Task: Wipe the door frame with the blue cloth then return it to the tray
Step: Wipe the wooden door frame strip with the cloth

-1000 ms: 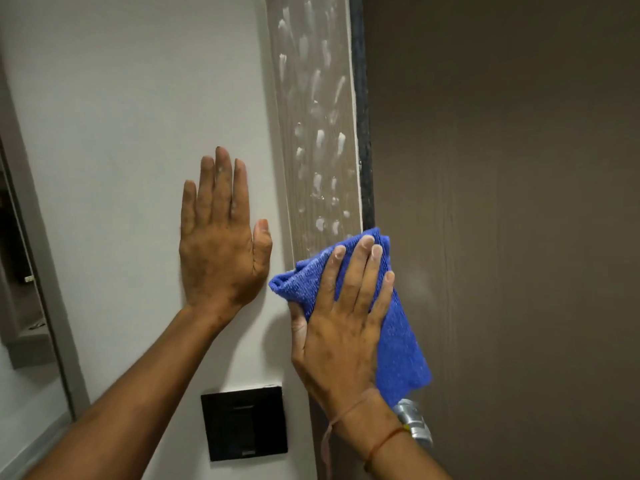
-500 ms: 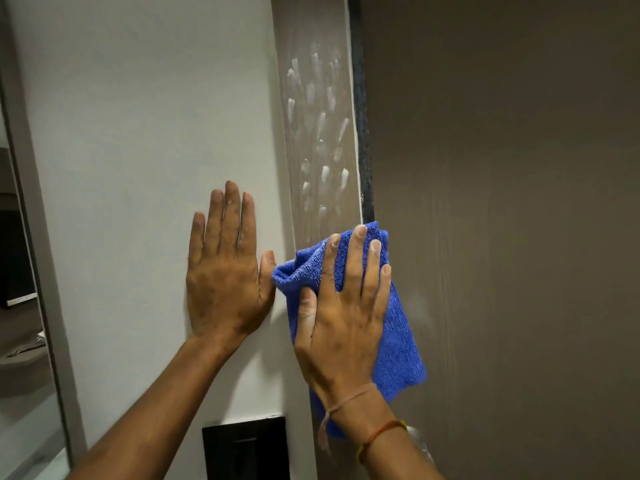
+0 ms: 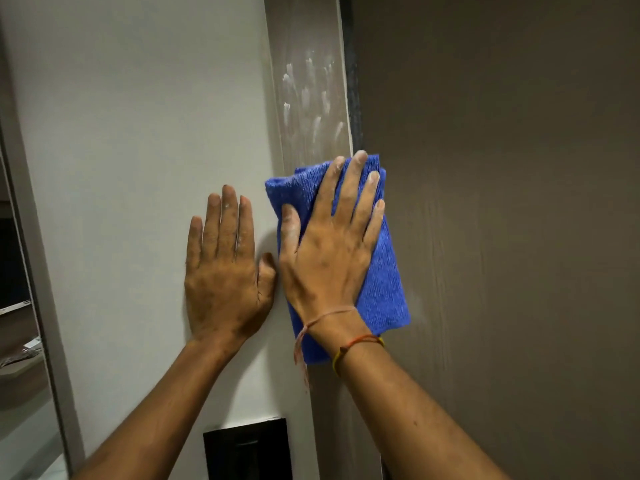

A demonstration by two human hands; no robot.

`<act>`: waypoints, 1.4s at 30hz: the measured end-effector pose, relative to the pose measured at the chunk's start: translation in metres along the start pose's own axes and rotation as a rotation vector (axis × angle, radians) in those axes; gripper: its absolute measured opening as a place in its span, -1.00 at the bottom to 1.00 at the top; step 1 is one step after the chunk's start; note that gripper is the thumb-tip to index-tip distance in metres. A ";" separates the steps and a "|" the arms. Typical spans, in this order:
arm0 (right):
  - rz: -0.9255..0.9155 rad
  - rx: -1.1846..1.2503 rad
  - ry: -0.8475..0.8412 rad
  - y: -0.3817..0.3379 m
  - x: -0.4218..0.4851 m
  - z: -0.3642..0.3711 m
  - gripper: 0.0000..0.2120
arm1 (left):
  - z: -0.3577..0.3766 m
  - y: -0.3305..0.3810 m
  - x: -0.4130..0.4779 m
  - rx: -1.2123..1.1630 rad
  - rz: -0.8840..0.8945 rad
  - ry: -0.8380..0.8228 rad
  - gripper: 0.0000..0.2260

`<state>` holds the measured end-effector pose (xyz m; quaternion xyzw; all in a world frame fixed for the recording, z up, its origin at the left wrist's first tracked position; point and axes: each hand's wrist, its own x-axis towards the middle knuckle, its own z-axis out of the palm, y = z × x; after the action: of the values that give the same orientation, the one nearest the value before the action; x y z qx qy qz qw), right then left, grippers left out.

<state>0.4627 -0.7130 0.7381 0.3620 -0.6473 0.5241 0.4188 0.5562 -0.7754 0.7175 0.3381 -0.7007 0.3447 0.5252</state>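
Leftmost, the left hand (image 3: pixel 227 268) lies flat and open on the wall (image 3: pixel 138 133), grasping nothing, its thumb just beside the right hand's heel. Below it, a black panel (image 3: pixel 247 448) is set into the wall.

Next comes the right hand (image 3: pixel 329 258), spread flat with 4 fingers (image 3: pixel 349 192) splayed across the cloth (image 3: pixel 384 282), pinning it against the frame (image 3: pixel 304 39) rather than clenching it; whether the thumb hooks an edge I cannot tell. The cloth is folded, with its top edge at the fingertips and its tail hanging past the wrist. Above the fingertips, white smears (image 3: pixel 311 98) streak the frame, so the wiping looks unfinished. Right of the grip stands the brown door (image 3: pixel 502 202). No tray is in view.

The cloth looks soft, light and limp, a looped microfibre that should grip the surface under palm pressure yet bunch or slide if pressed unevenly. A flat palm over the folded middle suits wiping; for carrying, pinching the folded layers together near the top edge would probably keep it from unfolding.
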 end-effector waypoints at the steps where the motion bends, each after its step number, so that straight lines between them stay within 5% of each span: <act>1: 0.000 -0.002 -0.007 0.001 -0.003 0.000 -0.32 | 0.000 0.000 0.000 0.000 -0.001 -0.001 -0.41; 37: -0.081 -0.014 0.041 -0.041 0.116 -0.005 -0.34 | -0.007 -0.007 0.062 0.004 -0.046 0.035 -0.38; 42: -0.072 -0.028 0.040 -0.026 0.068 -0.002 -0.35 | -0.009 -0.008 0.063 -0.006 -0.041 0.038 -0.38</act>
<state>0.4603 -0.7177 0.8105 0.3687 -0.6325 0.5068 0.4551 0.5536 -0.7790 0.7811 0.3441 -0.6845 0.3382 0.5465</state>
